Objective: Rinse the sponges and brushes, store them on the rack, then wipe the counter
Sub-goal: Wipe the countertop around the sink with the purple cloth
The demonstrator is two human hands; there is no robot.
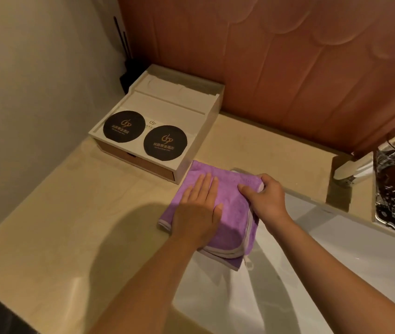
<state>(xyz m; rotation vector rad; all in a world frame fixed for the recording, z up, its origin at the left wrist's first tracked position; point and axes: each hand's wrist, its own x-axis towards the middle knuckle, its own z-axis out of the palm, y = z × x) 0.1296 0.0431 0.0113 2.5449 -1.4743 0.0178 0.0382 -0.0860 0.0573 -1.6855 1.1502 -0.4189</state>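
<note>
A hotel bathroom vanity: white sink [336, 273], chrome faucet [357, 168], amenity tray [167, 109] with 2 logo coasters [124, 126]

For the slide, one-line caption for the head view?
Left hand flat on a folded purple cloth at the sink edge, right hand gripping its corner, beside a white tray.

i see a soft, fluffy purple cloth [215, 201] with a paler stitched hem, lying on a smooth, matt beige counter [71, 213] like stone. the sink [336, 261] is glossy white. the faucet [355, 169] is shiny polished metal. the tray box [167, 109] looks matt white, the wall panel [288, 68] reddish wood.
</note>
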